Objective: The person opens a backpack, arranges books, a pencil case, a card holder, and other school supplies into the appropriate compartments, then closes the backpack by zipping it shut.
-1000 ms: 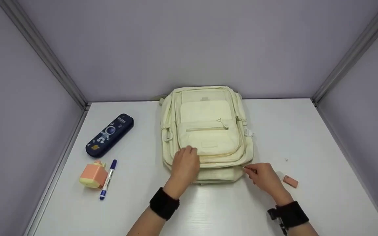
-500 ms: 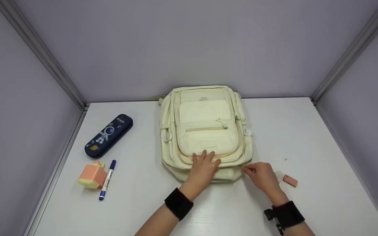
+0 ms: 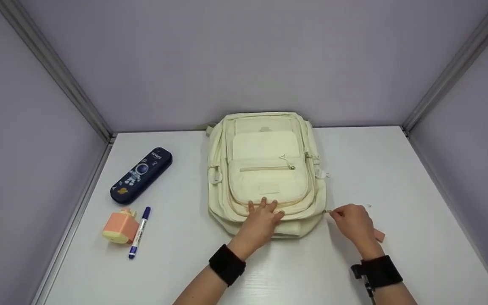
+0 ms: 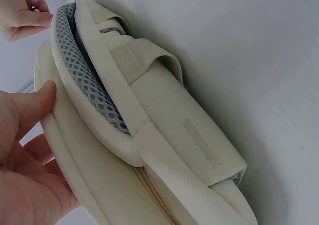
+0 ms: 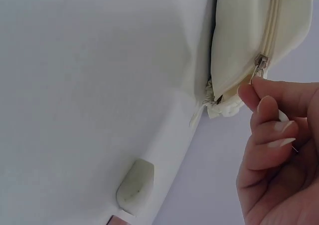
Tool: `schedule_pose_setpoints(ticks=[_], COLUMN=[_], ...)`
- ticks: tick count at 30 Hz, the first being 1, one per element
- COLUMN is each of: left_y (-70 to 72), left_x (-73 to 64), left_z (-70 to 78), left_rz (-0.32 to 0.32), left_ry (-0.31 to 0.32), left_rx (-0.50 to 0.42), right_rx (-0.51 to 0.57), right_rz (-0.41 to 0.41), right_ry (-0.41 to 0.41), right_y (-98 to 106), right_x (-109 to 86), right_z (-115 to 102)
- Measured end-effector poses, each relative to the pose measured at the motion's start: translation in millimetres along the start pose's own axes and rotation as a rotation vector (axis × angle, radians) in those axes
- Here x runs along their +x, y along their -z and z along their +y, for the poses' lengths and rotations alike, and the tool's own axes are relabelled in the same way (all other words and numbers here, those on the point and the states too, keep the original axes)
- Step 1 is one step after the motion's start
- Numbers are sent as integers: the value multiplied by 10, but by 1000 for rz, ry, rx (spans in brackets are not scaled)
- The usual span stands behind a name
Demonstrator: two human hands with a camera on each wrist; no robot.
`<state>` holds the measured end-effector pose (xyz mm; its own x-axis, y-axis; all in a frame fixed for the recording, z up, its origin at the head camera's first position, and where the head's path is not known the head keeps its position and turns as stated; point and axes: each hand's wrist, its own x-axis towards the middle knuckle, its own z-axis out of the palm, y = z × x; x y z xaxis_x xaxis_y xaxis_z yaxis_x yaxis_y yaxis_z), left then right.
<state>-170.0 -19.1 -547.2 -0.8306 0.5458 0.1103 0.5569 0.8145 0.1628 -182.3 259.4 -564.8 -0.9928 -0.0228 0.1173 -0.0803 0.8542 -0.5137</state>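
Observation:
A cream backpack (image 3: 265, 146) lies on the white table, front pocket up, its bottom end towards me. My left hand (image 3: 259, 226) rests with spread fingers on its lower front. In the left wrist view, the thumb and fingers of my left hand (image 4: 32, 155) touch the bag's edge, beside a strap with grey mesh (image 4: 89, 80). My right hand (image 3: 354, 224) is at the bag's lower right corner. Its thumb and forefinger pinch a metal zipper pull (image 5: 258, 70) on the side zipper (image 5: 272, 20); the zipper lies shut behind the slider and gapes a little near the fingers.
On the left lie a navy pencil case (image 3: 141, 176) with an astronaut print, a coral-and-yellow block-shaped item (image 3: 121, 226) and a blue-capped marker (image 3: 139, 233). A pinkish block (image 3: 379, 235) sits partly behind my right hand, near a pale wedge-shaped piece (image 5: 135, 185). Grey panels enclose the table.
My left hand has shifted right along the bag's lower front and spread its fingers. My right hand has moved right with the zipper pull, round to the bag's lower right corner.

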Motion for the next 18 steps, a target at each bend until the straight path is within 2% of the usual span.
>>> schedule_pose_setpoints(ticks=[10, 18], left_y=[28, 57], left_x=[-10, -2], left_z=[-39, -47], left_rz=[-28, -12], left_ry=[3, 1], left_rx=[-79, -137], right_rx=[-73, -98], right_rz=[-6, 10], right_ry=[-33, -23], right_y=[-19, -77], right_x=[310, 587], right_z=[36, 57])
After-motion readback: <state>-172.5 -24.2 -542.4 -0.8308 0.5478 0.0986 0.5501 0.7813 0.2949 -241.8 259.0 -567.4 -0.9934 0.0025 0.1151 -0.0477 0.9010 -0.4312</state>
